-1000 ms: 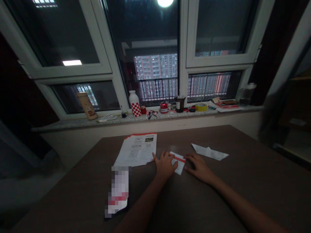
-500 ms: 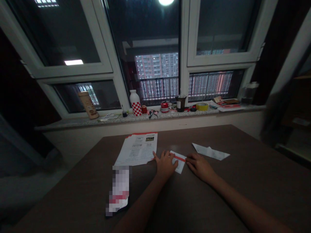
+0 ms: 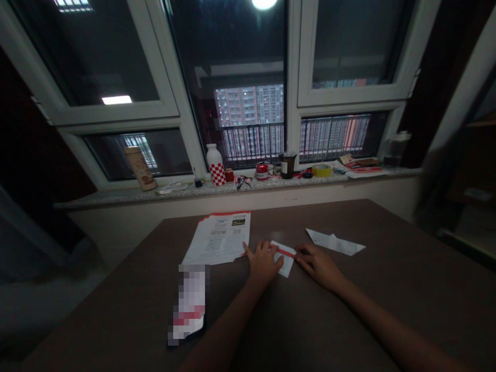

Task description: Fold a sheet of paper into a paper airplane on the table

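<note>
My left hand [image 3: 263, 263] lies on the dark brown table [image 3: 349, 310], fingers spread over the left end of a small white paper slip [image 3: 285, 263]. A thin red band [image 3: 285, 252] crosses the slip, and a bit of red shows past my left fingers. My right hand [image 3: 318, 267] sits at the slip's right side, its fingertips at the band's end. Whether those fingers pinch the band is hidden. A stack of printed papers [image 3: 217, 238] lies left of my left hand. A folded white sheet [image 3: 335, 243] lies beyond my right hand.
A pixelated, blurred-out item [image 3: 189, 305] lies near the table's left edge. Beyond the table's far edge, a granite windowsill [image 3: 174, 195] holds a checkered white bottle [image 3: 216, 168], a yellow tape roll [image 3: 321, 170], a dark cup [image 3: 287, 166] and small items.
My right hand has shifted up toward the red band's end. A bit of red now shows to the left of my left fingers. The papers on the table have not moved.
</note>
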Demonstrator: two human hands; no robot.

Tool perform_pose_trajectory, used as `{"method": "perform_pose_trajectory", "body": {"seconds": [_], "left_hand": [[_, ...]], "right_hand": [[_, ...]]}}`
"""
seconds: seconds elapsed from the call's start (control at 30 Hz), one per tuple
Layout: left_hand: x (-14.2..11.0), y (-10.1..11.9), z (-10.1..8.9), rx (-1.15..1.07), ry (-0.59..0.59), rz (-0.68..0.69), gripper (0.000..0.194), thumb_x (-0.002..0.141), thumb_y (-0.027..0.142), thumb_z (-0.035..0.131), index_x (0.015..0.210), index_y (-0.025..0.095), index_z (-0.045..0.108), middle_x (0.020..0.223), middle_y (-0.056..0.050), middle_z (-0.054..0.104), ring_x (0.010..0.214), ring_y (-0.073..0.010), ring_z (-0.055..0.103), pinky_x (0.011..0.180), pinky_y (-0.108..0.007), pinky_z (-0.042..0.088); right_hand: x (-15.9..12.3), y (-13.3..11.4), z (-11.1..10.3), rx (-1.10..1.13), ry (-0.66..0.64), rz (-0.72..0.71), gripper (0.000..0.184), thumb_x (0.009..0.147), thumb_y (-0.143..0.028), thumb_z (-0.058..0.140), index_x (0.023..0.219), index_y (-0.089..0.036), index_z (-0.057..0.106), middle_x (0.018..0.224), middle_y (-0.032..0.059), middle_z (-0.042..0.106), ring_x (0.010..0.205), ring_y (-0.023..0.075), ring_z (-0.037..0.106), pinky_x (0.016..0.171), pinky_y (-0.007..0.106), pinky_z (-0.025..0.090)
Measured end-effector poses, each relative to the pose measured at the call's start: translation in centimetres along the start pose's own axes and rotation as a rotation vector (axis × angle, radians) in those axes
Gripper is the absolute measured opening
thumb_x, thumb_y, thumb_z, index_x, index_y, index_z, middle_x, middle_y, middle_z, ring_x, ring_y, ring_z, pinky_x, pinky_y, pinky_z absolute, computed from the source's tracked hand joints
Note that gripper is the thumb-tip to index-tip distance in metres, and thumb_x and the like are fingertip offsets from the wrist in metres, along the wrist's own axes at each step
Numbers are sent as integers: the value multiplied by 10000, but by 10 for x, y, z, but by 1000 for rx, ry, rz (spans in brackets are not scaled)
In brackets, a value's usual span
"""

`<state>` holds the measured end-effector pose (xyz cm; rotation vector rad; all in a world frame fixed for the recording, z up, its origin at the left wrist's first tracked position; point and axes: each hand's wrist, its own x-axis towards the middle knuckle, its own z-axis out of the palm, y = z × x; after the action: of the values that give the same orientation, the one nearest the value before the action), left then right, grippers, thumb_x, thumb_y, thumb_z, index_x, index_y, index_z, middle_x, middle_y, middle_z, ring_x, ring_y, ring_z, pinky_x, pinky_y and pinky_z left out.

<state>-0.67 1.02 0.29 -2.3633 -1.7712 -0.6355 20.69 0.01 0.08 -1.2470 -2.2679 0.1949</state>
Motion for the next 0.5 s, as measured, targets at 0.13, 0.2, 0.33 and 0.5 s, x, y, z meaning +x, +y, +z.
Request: {"method": "perform_pose_trajectory", "body": {"seconds": [0.13,0.2,0.33,0.5], "left_hand": [[0,-3,3,-23,-2,16,328,885,458,531,1192,387,621,1215,-44,591,1248,-325,415,1029,-748,-97],[0,-3,3,-20,-5,25,321,891,453,520,1194,412,619,1210,-42,588,1253,-325,410,1025,-754,-91],[0,-4,3,-5,-5,40,320,901,452,501,1196,418,619,1196,-50,589,1255,-322,404,1023,-758,-76],[-1,-4,5,-6,12,52,315,899,465,500,1187,426,622,1204,-47,589,1254,-329,401,1009,-772,-76]], "right_hand": [[1,5,5,44,32,56,344,961,-382,403,1098,-275,701,1204,67,583,1070,215,588,934,331,470],[1,7,7,23,17,27,329,951,-378,428,1067,-269,716,1202,73,578,1091,225,573,959,350,452],[2,9,8,12,-18,-12,301,940,-354,456,1024,-272,733,1190,72,578,1093,227,559,977,371,429],[0,1,1,17,-76,-60,281,930,-354,477,1019,-285,735,1195,62,580,1110,232,546,979,379,423]]}}
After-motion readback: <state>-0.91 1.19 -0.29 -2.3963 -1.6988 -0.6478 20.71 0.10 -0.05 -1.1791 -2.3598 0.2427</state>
